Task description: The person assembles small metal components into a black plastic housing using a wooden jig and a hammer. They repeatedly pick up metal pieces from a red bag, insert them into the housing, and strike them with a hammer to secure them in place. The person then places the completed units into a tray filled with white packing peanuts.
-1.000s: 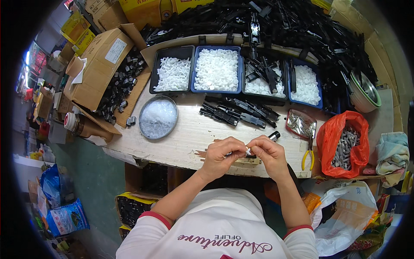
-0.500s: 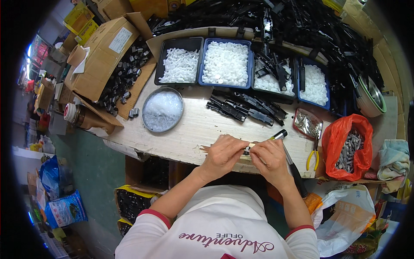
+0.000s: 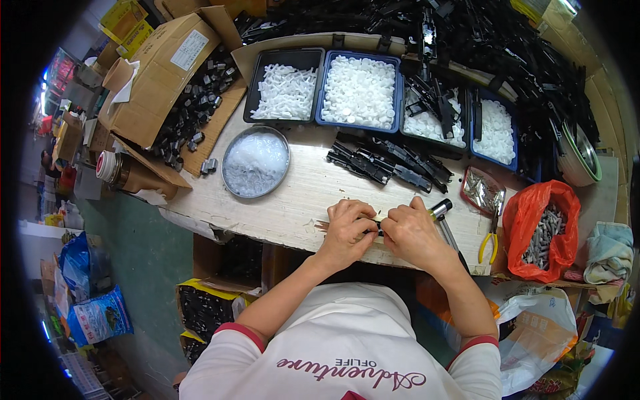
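My left hand (image 3: 348,230) and my right hand (image 3: 415,232) meet at the front edge of the workbench (image 3: 300,220). Their fingers are closed around a small dark part (image 3: 381,229); most of it is hidden, so its kind does not show. Just beyond my right hand lies a hammer (image 3: 441,209) with a silver head, its dark handle running toward me beside my right forearm. Farther back on the bench, several long black mechanism parts (image 3: 387,163) lie in a loose group.
Behind stand bins of white plastic pieces (image 3: 359,93). At left are a round metal dish (image 3: 288,164) of translucent bits and a carton (image 3: 157,87) with black parts. Rightward lie a small red tray (image 3: 467,198), yellow-handled pliers (image 3: 489,247) and a red bag (image 3: 517,230) of grey parts.
My hands have turned over the piece between them, the right hand now lying more palm-down with its knuckles raised. The pale bit seen at the fingertips is now mostly covered. The view has shifted slightly.
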Tool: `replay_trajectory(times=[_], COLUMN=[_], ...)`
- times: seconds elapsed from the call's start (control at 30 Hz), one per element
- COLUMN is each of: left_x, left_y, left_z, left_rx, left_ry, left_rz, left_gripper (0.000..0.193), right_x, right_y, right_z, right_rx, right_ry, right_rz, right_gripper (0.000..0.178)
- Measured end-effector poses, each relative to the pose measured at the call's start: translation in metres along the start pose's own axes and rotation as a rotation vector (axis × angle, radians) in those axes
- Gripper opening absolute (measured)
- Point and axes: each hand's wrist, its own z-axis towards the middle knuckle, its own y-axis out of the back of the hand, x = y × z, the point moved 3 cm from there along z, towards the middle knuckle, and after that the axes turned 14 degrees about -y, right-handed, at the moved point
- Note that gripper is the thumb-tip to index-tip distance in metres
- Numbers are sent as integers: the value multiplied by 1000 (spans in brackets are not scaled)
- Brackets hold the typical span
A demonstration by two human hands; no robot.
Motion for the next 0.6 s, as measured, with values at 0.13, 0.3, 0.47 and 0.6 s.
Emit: replay_trajectory(times=[0.13,0.3,0.47,0.6], left_x=[1,0,0,-4], left_y=[-1,-1,-2,-4], left_z=[1,1,4,7], left_rx=[1,24,50,55], left_ry=[0,-5,48,85], left_rz=[-25,-17,26,65], left_gripper=[14,14,13,16], right_x=[4,-2,-38,-93], right_y=[1,5,18,52], right_z=[10,11,-15,-63], right_rx=[138,192,-99,-347], right_ry=[-9,-57,-175,-500], right_rz=[-23,73,282,289], right_gripper=[9,9,4,11])
